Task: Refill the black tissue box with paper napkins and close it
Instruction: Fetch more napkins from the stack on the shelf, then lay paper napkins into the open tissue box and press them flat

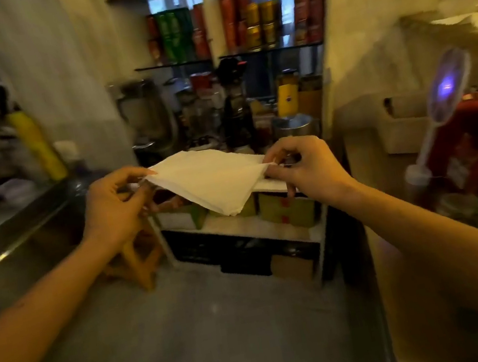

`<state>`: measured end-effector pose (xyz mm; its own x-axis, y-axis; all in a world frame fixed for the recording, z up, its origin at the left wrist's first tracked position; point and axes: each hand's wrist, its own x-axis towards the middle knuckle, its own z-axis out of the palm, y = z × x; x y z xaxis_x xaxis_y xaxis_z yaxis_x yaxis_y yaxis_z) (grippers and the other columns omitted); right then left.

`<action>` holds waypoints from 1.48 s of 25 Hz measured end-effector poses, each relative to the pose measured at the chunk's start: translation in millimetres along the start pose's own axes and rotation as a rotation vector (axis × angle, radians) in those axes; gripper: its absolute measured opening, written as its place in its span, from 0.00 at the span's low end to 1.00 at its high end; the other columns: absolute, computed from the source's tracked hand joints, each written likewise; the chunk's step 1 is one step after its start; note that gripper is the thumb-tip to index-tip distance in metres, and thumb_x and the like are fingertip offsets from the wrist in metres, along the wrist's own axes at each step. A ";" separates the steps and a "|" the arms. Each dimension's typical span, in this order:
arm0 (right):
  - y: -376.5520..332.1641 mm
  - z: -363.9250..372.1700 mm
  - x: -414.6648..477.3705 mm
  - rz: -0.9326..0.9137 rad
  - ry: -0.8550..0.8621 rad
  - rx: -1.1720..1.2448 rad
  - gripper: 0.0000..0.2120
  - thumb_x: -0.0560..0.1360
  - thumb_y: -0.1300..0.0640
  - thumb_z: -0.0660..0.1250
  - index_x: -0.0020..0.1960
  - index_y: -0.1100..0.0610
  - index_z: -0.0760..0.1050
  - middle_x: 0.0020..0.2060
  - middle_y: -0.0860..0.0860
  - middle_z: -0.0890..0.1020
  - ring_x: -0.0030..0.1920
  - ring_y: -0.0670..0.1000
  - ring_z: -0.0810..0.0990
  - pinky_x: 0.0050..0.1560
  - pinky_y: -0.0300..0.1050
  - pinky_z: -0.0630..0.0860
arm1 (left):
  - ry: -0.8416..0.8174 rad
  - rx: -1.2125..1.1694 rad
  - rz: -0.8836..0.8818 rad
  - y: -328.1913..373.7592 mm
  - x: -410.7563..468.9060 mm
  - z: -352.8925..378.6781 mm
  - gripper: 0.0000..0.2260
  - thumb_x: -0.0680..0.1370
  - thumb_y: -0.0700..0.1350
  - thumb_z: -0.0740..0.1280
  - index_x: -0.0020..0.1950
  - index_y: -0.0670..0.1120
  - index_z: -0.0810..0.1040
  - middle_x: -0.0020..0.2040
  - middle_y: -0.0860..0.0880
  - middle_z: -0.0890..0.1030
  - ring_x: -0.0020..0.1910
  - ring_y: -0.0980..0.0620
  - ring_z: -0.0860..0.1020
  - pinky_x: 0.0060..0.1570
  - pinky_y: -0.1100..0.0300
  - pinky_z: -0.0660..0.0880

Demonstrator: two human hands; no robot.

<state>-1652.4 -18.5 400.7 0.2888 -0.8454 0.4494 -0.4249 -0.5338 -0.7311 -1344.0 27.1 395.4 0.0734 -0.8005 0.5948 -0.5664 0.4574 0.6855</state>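
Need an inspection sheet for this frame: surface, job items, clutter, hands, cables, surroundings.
Surface: grey floor below the hands; steel counter at left.
Job's things: napkins, white, held in the air; black tissue box cannot be made out.
Clutter: bottles and jars behind the napkins; boxes on a low white shelf.
Hands: left hand pinches the napkins' left edge; right hand pinches the right corner.
Cables: nothing seen.
Surroundings: cans on glass shelves; wooden stool; racket-shaped device with a purple light, at right.
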 end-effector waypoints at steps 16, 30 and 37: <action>-113.2 264.7 79.9 -0.353 -0.408 0.224 0.03 0.74 0.57 0.72 0.47 0.52 0.80 0.41 0.44 0.81 0.28 0.44 0.80 0.33 0.41 0.81 | 0.430 0.394 -0.289 -59.6 -134.4 -231.1 0.07 0.78 0.37 0.67 0.53 0.46 0.81 0.46 0.50 0.82 0.31 0.52 0.82 0.32 0.64 0.79; -130.5 454.7 208.0 -0.195 -0.644 0.328 0.03 0.76 0.60 0.71 0.49 0.56 0.79 0.44 0.54 0.83 0.28 0.53 0.83 0.27 0.40 0.77 | 0.528 0.339 -0.486 -216.9 -86.4 -329.0 0.07 0.78 0.43 0.67 0.55 0.48 0.79 0.49 0.53 0.82 0.35 0.53 0.84 0.34 0.64 0.80; -102.4 516.9 325.4 -0.211 -0.855 0.445 0.02 0.77 0.61 0.68 0.50 0.58 0.76 0.46 0.58 0.82 0.32 0.55 0.85 0.24 0.43 0.78 | 0.558 0.399 -0.450 -274.7 -9.4 -328.3 0.06 0.79 0.43 0.65 0.55 0.50 0.78 0.51 0.54 0.81 0.39 0.52 0.84 0.36 0.62 0.81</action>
<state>-1071.4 -228.5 356.4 0.9189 -0.3410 0.1985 0.0175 -0.4674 -0.8839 -919.6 36.2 339.3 0.7012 -0.5161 0.4919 -0.6268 -0.1176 0.7702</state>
